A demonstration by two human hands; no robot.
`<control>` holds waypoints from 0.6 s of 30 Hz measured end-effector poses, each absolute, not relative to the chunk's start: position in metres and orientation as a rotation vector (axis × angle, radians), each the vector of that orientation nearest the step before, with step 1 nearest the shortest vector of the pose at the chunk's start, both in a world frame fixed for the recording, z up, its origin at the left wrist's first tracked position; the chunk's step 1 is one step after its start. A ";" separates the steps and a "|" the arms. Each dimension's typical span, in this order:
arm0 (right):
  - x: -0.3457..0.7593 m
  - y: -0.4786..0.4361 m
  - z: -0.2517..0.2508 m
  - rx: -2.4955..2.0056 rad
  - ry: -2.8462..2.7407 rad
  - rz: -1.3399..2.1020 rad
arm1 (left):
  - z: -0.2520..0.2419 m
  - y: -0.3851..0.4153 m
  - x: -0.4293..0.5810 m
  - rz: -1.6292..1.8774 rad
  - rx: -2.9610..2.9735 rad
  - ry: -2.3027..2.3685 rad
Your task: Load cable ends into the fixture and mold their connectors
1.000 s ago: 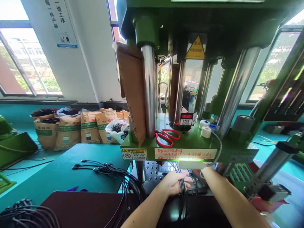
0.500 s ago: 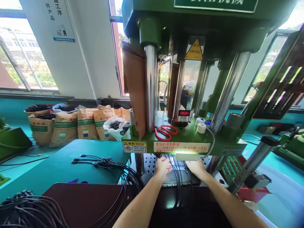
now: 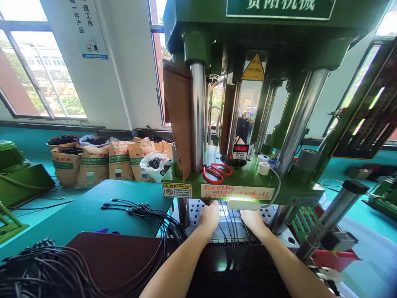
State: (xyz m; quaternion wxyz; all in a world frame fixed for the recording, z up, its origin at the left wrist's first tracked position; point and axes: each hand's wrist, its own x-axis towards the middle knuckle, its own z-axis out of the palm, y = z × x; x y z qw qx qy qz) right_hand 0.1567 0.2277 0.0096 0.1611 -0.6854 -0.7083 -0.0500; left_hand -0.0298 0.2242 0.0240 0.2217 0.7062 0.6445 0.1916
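Your left hand (image 3: 210, 216), at six o'clock in your view, and right hand (image 3: 252, 220), at five, reach beneath the green press's (image 3: 242, 177) edge. It hides your fingers; whether they're open or closed cannot be told. Thin black cables (image 3: 234, 236) run between them, toward five o'clock.

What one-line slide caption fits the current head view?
Left hand and right hand beside black cables at a green press, red-handled scissors lying above.

Red-handled scissors (image 3: 216, 171), two white rolls (image 3: 264, 168), upright brown cardboard (image 3: 178, 120), row of paper sacks (image 3: 119, 162), lettered poster (image 3: 88, 31), bright window (image 3: 40, 70)
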 end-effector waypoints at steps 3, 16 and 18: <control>0.155 0.226 0.019 -1.967 -2.036 -0.161 | 0.032 0.224 -0.024 0.487 2.011 1.831; 0.129 0.221 0.025 -1.850 -2.142 -0.304 | 0.035 0.218 -0.001 0.553 2.183 1.797; 0.129 0.222 0.025 -1.833 -2.140 -0.315 | 0.036 0.220 -0.001 0.562 2.183 1.794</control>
